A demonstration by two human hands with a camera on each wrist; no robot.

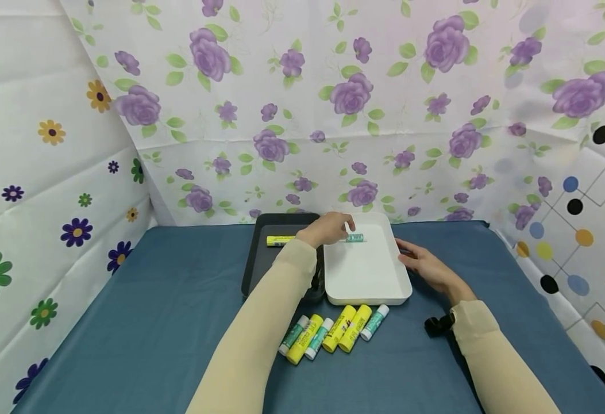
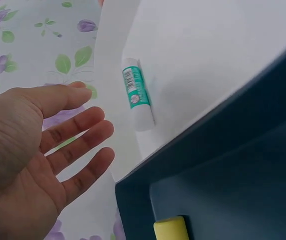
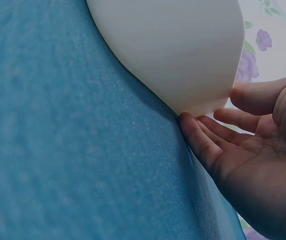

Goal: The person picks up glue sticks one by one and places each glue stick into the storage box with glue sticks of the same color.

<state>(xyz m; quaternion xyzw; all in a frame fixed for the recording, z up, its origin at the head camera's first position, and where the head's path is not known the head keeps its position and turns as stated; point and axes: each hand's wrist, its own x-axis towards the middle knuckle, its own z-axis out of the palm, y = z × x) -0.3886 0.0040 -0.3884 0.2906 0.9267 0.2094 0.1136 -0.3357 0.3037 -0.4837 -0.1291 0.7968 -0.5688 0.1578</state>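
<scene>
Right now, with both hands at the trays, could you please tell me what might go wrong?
The green-labelled glue stick lies on its side in the white tray, so the left hand might knock it rolling. The right hand touches that tray's side; a push could shift it. The left sleeve passes over the black tray and could brush the yellow glue stick there.

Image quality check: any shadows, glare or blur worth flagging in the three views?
Head: bright, fairly even light, but print on the glue sticks is too small to read; left wrist: dimmer, faint shadow beside the teal-labelled glue stick; right wrist: blue cloth looks soft, shadow along the white tray, right hand partly shaded.
</scene>
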